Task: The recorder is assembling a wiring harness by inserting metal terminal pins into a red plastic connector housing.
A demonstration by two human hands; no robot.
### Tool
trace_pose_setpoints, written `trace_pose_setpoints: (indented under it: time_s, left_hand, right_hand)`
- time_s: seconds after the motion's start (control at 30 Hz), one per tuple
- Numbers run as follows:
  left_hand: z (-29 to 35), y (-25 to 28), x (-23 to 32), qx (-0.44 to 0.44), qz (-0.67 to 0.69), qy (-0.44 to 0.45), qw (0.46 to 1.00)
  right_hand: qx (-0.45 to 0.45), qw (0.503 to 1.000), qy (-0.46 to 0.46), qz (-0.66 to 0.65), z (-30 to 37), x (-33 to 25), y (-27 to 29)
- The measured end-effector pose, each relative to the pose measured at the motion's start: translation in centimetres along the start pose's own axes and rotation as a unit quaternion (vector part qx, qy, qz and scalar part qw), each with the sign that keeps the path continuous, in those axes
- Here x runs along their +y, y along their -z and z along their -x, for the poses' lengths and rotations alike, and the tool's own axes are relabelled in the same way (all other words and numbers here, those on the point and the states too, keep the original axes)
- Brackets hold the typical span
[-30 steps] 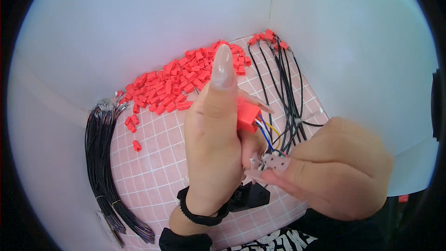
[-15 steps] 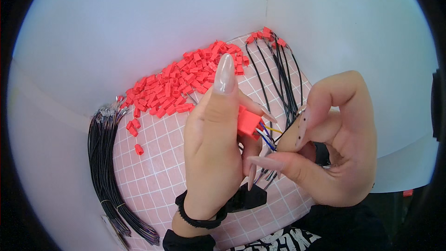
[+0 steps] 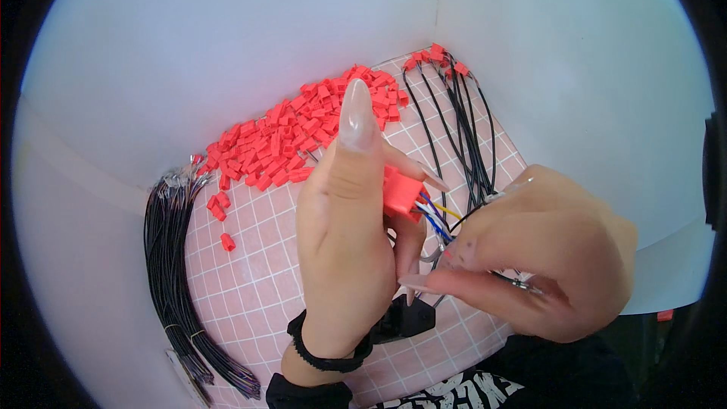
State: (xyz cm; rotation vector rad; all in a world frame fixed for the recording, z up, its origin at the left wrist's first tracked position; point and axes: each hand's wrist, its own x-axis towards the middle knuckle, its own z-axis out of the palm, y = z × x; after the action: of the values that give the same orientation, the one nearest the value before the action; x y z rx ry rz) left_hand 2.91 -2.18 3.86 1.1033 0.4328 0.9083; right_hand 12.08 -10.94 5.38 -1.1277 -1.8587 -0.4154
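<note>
My left hand (image 3: 341, 220), thumb raised, is closed around a red plastic connector housing (image 3: 403, 194). Out of its right side come thin white, blue and yellow wires (image 3: 433, 216). Close by on the right, my right hand (image 3: 553, 257) is closed with its fingertips pinching these wires; the exact grip is partly hidden behind the fingers. Below the two hands a black clip-like object (image 3: 409, 318) sits on the pink gridded mat (image 3: 257, 280).
A heap of red housings (image 3: 280, 136) covers the mat's far side, with a few strays (image 3: 228, 242) nearer. A tied bundle of black cables (image 3: 163, 257) lies at the left. Cables fitted with red housings (image 3: 462, 129) lie at the back right. White panels (image 3: 227, 30) stand around the mat.
My right hand has turned and lowered, its raised, bent index finger coming down toward the wires. The left hand and red housing have shifted slightly left.
</note>
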Motion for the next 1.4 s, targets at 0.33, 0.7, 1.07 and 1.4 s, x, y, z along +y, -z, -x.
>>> trace_pose_setpoints:
  time_s: [0.33,0.7,1.07,1.4]
  left_hand:
    - [-0.3,1.2,0.0,-0.126,0.164,0.056,0.977]
    - [-0.1,0.6,0.7,-0.076,0.170,0.090,0.978]
    - [0.2,0.1,0.2,-0.064,-0.010,-0.061,0.996]
    - [0.5,-0.8,-0.1,-0.042,-0.096,-0.053,0.993]
  right_hand:
    - [0.052,0.983,-0.127,0.121,-0.1,-0.8,0.3]
    - [0.032,0.985,-0.107,0.130,-0.8,-1.1,0.3]
    - [0.017,0.968,-0.168,0.184,-0.7,-2.0,1.6]
    - [-0.012,0.955,-0.210,0.208,0.1,-0.7,1.2]
